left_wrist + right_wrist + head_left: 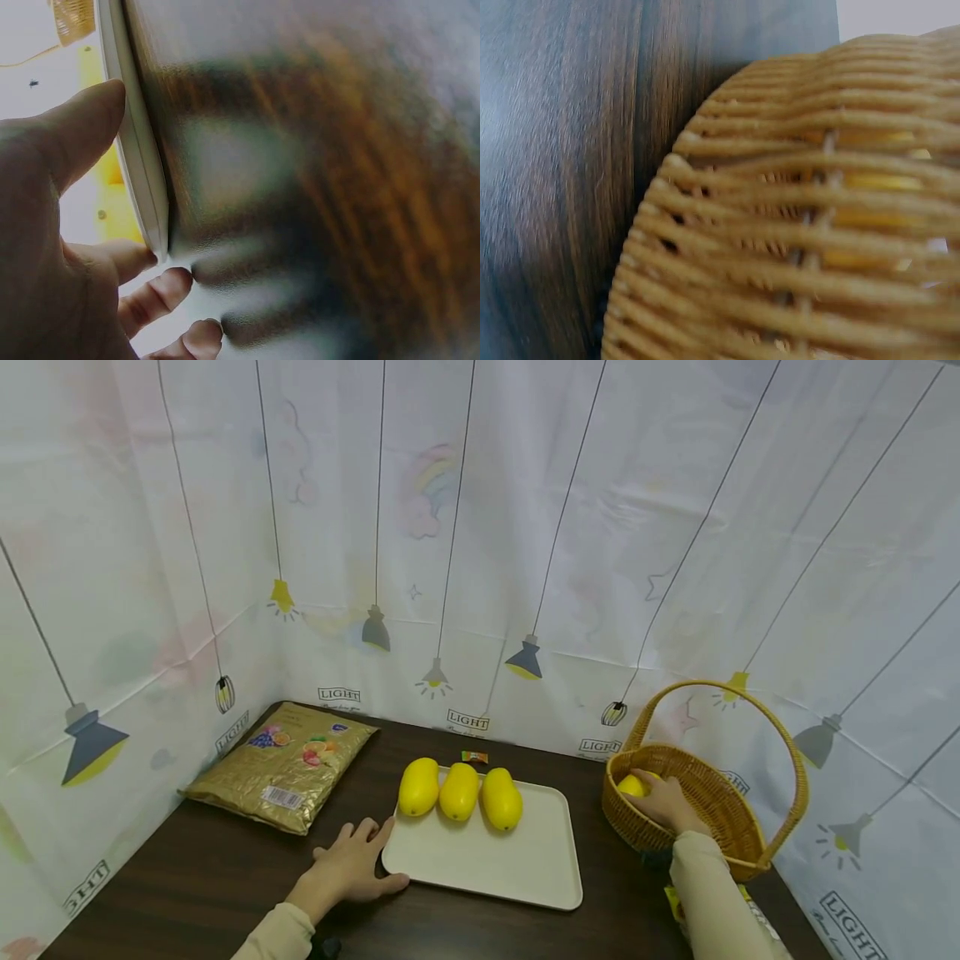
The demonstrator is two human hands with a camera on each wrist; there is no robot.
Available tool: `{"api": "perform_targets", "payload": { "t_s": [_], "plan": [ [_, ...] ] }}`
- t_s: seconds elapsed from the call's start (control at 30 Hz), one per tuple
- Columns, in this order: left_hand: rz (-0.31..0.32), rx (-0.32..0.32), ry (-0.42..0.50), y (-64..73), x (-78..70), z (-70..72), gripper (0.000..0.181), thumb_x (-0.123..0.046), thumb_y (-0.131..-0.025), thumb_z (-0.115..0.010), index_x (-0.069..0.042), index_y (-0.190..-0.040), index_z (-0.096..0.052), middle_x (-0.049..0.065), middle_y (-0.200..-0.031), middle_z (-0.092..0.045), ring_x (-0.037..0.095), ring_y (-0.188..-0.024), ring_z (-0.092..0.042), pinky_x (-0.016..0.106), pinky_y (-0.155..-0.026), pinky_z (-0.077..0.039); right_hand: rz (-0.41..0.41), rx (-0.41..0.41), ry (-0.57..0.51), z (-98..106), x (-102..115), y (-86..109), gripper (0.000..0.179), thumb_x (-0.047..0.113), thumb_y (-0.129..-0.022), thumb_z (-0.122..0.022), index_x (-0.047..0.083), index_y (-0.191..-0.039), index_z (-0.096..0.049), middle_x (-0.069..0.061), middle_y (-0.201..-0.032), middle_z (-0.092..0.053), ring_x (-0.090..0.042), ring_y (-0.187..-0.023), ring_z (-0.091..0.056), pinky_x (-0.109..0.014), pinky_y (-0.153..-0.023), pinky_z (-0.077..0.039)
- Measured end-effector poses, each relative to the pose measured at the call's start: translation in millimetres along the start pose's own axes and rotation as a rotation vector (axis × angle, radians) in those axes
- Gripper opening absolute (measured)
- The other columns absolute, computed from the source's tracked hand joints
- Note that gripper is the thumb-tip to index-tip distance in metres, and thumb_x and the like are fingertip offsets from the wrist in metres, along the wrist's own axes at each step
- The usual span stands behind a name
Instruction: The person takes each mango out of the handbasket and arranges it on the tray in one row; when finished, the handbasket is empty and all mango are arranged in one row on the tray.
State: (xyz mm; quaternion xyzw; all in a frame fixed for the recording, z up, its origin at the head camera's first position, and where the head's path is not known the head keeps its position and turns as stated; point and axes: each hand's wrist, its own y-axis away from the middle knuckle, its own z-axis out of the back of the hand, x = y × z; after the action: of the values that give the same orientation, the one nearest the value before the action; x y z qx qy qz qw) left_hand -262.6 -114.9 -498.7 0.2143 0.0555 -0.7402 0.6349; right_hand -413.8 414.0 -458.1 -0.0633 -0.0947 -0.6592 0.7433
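Nearest the person, the left hand (352, 868) lay flat on the dark table (187, 877), fingers straight and spread, its fingertips touching the near left corner of the cream tray (510, 860); the left wrist view showed the thumb (79, 131) pressed against the tray's rim (139, 150) and the other fingers resting on the wood. It held nothing. On the far part of the tray three yellow mangoes (459, 792) lay side by side, touching, their long axes running roughly away from the person. To the right, well apart from the left hand, the right hand (663, 802) reached down into the wicker basket (750, 843), its fingers curled over a fourth yellow mango (632, 785) lying at the basket's left side. That fruit sat directly under the right palm, so the right hand was plainly the nearer; the tray lay to its left, across a strip of bare table. How firm the grip was could not be told, since the right wrist view showed only the basket's woven wall (780, 247) with yellow glimpsed through the gaps. Farther back on the left lay a gold snack bag (285, 764), and behind the tray a small orange wrapper (474, 757) before the lamp-printed backdrop (525, 527).
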Motion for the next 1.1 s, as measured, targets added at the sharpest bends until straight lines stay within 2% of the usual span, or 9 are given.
{"api": "perform_targets", "payload": {
  "t_s": [0.3, 0.63, 0.83, 0.97, 1.1],
  "plan": [
    [-0.002, 0.009, -0.015, -1.4, 2.0, -2.1, 0.099, -0.077, -0.081, -0.062, -0.023, -0.159, -0.032, 0.008, -0.151, -0.041, 0.035, -0.127, -0.043, 0.084, -0.087, -0.035, -0.025, -0.001, -0.025, 17.4, 0.8, 16.5, 0.087, 0.063, -0.094, -0.056, 0.002, -0.153, -0.037, -0.044, -0.145, -0.039, -0.071, -0.135, -0.023, -0.078, -0.101, -0.034],
    [-0.006, -0.006, -0.023, 0.0, 0.3, -0.9, 0.100, -0.077, -0.080, -0.064, -0.022, -0.158, -0.034, 0.009, -0.150, -0.042, 0.036, -0.127, -0.044, 0.085, -0.086, -0.036, -0.008, -0.061, -0.037, 36.4, 4.1, 25.0, 0.090, 0.066, -0.092, -0.057, 0.005, -0.155, -0.036, -0.049, -0.145, -0.033, -0.066, -0.132, -0.029, -0.076, -0.099, -0.036],
    [-0.002, -0.003, -0.023, 0.3, -0.6, -1.0, 0.100, -0.076, -0.080, -0.064, -0.022, -0.159, -0.034, 0.009, -0.150, -0.042, 0.035, -0.127, -0.044, 0.085, -0.086, -0.035, -0.006, -0.060, -0.040, 42.9, 7.5, 30.6, 0.092, 0.068, -0.092, -0.055, 0.006, -0.156, -0.034, -0.049, -0.147, -0.027, -0.064, -0.132, -0.028, -0.077, -0.098, -0.036],
    [-0.003, -0.002, -0.019, 0.7, -0.9, -0.8, 0.100, -0.075, -0.081, -0.064, -0.022, -0.159, -0.033, 0.010, -0.151, -0.042, 0.036, -0.128, -0.044, 0.085, -0.086, -0.035, -0.002, -0.069, -0.047, 46.3, 12.1, 33.9, 0.092, 0.069, -0.092, -0.055, 0.008, -0.157, -0.033, -0.048, -0.146, -0.028, -0.062, -0.129, -0.033, -0.072, -0.091, -0.042],
    [-0.002, -0.005, -0.020, 0.0, 0.0, -2.3, 0.100, -0.076, -0.080, -0.064, -0.022, -0.159, -0.033, 0.010, -0.151, -0.041, 0.036, -0.129, -0.043, 0.085, -0.087, -0.035, 0.017, -0.101, -0.047, 49.0, 20.8, 37.5, 0.090, 0.068, -0.091, -0.057, 0.010, -0.157, -0.035, -0.046, -0.141, -0.034, -0.058, -0.124, -0.039, -0.057, -0.079, -0.049]
  ]
}}
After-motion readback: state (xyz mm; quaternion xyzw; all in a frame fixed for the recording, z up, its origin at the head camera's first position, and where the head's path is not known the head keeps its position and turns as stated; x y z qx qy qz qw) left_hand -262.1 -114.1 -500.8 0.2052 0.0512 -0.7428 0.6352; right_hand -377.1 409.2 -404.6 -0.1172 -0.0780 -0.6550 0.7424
